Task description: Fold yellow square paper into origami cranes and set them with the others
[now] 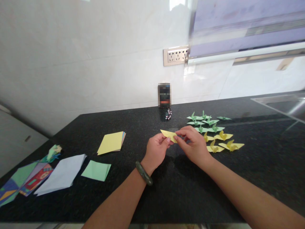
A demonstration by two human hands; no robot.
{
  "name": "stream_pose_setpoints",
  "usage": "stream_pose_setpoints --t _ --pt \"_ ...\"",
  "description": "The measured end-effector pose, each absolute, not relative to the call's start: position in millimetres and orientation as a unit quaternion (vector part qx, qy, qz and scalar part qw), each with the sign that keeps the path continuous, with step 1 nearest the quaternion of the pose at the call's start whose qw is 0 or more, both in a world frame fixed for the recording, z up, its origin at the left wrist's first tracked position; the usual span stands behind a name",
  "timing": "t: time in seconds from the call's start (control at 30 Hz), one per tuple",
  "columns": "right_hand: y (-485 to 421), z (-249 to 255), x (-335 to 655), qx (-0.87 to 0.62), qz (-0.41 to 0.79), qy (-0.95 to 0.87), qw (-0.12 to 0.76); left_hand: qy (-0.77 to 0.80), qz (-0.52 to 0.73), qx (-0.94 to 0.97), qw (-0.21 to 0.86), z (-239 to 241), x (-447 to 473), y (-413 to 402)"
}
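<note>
A folded piece of yellow paper (pixel 168 135) is held up over the black countertop (pixel 181 187) between both hands. My left hand (pixel 156 151), with a dark green bangle on its wrist, pinches the paper's left part. My right hand (pixel 194 144) pinches its right end. Just right of my hands lie several finished yellow paper cranes (pixel 222 142), and behind those several green paper cranes (pixel 205 122).
A stack of square sheets with yellow on top (pixel 111 142) lies left of my hands. Further left are a green sheet (pixel 96 170), a pale blue sheet (pixel 61 174), patterned papers (pixel 22 182) and a small folded figure (pixel 53 152). A phone (pixel 164 95) leans on the wall.
</note>
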State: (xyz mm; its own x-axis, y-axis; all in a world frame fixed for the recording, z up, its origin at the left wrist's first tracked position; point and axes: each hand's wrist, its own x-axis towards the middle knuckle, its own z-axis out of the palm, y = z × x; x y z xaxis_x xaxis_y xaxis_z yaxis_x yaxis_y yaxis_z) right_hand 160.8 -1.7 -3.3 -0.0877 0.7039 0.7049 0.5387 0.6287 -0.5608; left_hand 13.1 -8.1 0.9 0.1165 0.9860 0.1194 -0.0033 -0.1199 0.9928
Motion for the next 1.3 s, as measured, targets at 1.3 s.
stream_pose_setpoints --t 1.3 --pt "-5.3 -2.3 157.2 -0.37 -0.025 -0.798 0.475 0.44 0.507 0.587 0.452 3.2 16.0 -13.1"
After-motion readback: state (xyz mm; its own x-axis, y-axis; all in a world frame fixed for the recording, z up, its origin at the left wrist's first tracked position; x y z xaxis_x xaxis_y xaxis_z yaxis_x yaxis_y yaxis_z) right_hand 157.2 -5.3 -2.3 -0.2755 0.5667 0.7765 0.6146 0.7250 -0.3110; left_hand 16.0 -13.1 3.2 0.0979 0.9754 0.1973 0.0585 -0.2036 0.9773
